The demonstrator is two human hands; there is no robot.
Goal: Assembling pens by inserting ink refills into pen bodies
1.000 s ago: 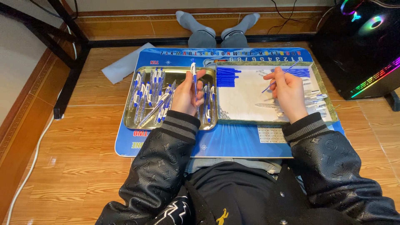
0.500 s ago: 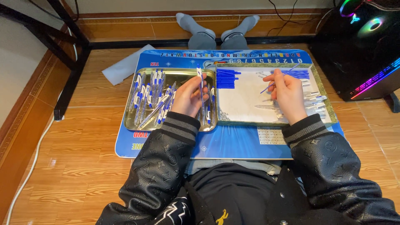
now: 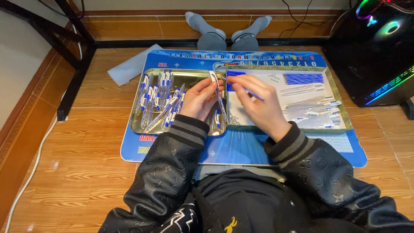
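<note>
Two metal trays lie side by side on one blue play mat point(image 3: 241, 149) spread on the wooden floor. In the left tray point(image 3: 138, 125) sits a loose heap of assembled blue-and-white pens point(image 3: 157, 101), too tangled to count, well over a dozen. Over the seam where the trays meet, the left hand point(image 3: 199, 100) pinches one clear pen barrel point(image 3: 217, 90) between thumb and fingertips, held nearly upright. Just beside it, the right hand point(image 3: 258, 103) has its fingers drawn narrow around one thin blue refill point(image 3: 254, 94), its tip pointing toward the barrel. The right tray point(image 3: 340, 129) holds two bundles of blue refills, the larger point(image 3: 304, 78) at its far right, and a pile of clear barrels point(image 3: 315, 112), roughly a dozen. Two grey-socked feet point(image 3: 228, 30) show beyond the mat, one black computer case point(image 3: 375, 47) glows at right, and one folded grey cloth point(image 3: 131, 69) lies left.
</note>
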